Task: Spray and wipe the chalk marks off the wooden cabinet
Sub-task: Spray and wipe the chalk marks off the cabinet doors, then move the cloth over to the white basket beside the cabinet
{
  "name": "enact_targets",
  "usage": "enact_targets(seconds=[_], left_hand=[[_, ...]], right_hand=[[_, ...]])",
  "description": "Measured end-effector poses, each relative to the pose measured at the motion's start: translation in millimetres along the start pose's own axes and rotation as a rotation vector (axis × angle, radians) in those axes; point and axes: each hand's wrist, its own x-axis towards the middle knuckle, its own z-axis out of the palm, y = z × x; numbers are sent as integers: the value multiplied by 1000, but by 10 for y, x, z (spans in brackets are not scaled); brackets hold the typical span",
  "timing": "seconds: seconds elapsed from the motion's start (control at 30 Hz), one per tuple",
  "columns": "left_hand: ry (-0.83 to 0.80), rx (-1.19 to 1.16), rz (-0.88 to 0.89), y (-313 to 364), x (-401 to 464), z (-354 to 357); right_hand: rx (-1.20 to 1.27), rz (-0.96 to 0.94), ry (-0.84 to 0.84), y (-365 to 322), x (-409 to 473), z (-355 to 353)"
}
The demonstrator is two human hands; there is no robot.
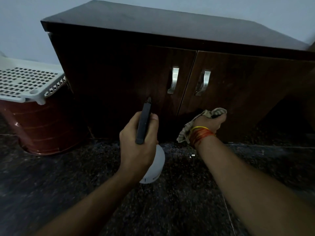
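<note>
The left hand (pixel 138 142) has its grip clenched round a spray bottle (pixel 154 165), the black trigger head aimed at the left door of the wooden cabinet (pixel 119 68), close to the panel below the left handle (pixel 173 80). The right hand (pixel 211 121) grips a bunched cloth (pixel 213 113), pressed low on the right door, below the right handle (pixel 203 83). The doors are dim; no chalk marks stand out, though faint pale smudges may remain beside the right handle, and I cannot be sure. Wiping seems under way at the cabinet's lower front, with spraying of the left door apparently still to come. A basket (pixel 25 79) stands left of the cabinet.
</note>
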Motion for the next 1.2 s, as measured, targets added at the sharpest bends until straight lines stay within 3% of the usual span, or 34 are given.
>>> enact_targets(seconds=[0.1,0.17,0.27,0.43,0.53,0.8,1.2], left_hand=[[9,4,-31,-12,15,-28],[24,3,-44,-15,43,-39],[17,10,-66,-27,81,-49],[3,11,-103,-86,91,-96],[-24,25,-130,-150,55,-138],[8,132,-220,149,66,-266],[91,168,-324,1563,517,-344]], right_hand=[[60,222,-54,-78,-47,21],[164,473,-183,-87,-48,14],[273,599,-438,-60,-87,-67],[153,878,-488,-227,-108,-195],[-28,699,-430,-302,-226,-241],[-383,256,-648,-372,-348,-304],[-361,324,-991,-1964,-734,-717]])
